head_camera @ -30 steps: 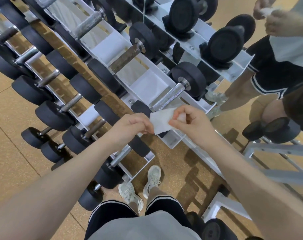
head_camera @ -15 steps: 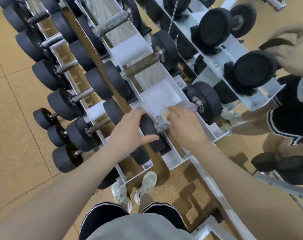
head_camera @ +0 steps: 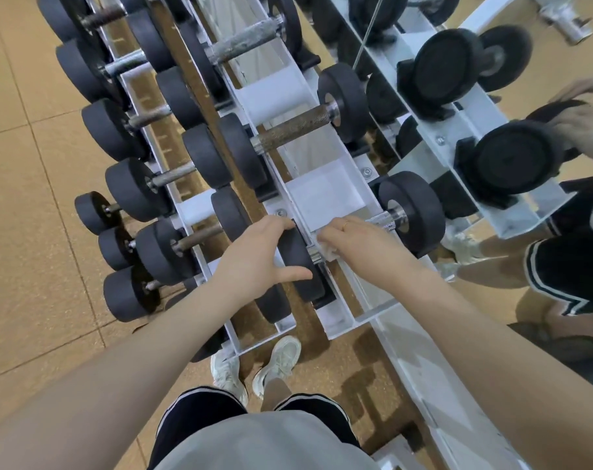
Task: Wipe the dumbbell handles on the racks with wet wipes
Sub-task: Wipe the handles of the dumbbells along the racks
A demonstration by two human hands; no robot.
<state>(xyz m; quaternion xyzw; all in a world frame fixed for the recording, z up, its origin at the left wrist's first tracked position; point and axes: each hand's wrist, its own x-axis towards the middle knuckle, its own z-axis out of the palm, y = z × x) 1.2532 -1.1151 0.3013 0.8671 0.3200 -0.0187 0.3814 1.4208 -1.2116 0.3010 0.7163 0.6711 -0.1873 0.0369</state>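
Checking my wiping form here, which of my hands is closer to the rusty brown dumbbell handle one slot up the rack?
Right. Your right hand grips the wipe on the shiny handle, just below the rusty handle. Your left hand holds the near weight head, lower and further left.

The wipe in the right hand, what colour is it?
White. The wipe peeks out under the right hand in the head view.
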